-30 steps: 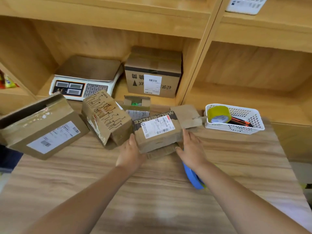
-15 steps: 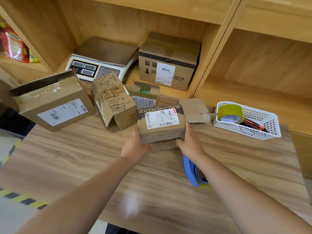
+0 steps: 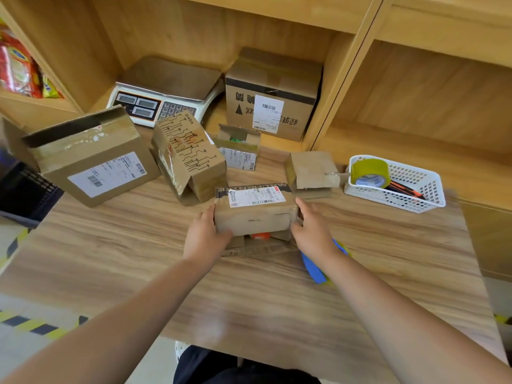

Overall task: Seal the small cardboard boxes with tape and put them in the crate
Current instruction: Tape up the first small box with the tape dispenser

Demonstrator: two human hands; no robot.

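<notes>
Head view, frame centre: left hand (image 3: 206,236) and right hand (image 3: 312,229) clasp the labelled cardboard box (image 3: 255,211) by its ends, fingers curled round; seemingly light, stiff, crushable.

Brown box (image 3: 255,217) with white label, blue tape dispenser (image 3: 314,268), white basket (image 3: 432,200)

Far left on your wooden table (image 3: 110,259), a white weighing scale (image 3: 155,103) sits in the shelf bay. Snack packets (image 3: 19,70) fill the shelf further left. Far right stands a white plastic basket (image 3: 401,203) holding orange-handled tools (image 3: 404,189). Yellow-black floor stripes (image 3: 36,327) run near left.
</notes>
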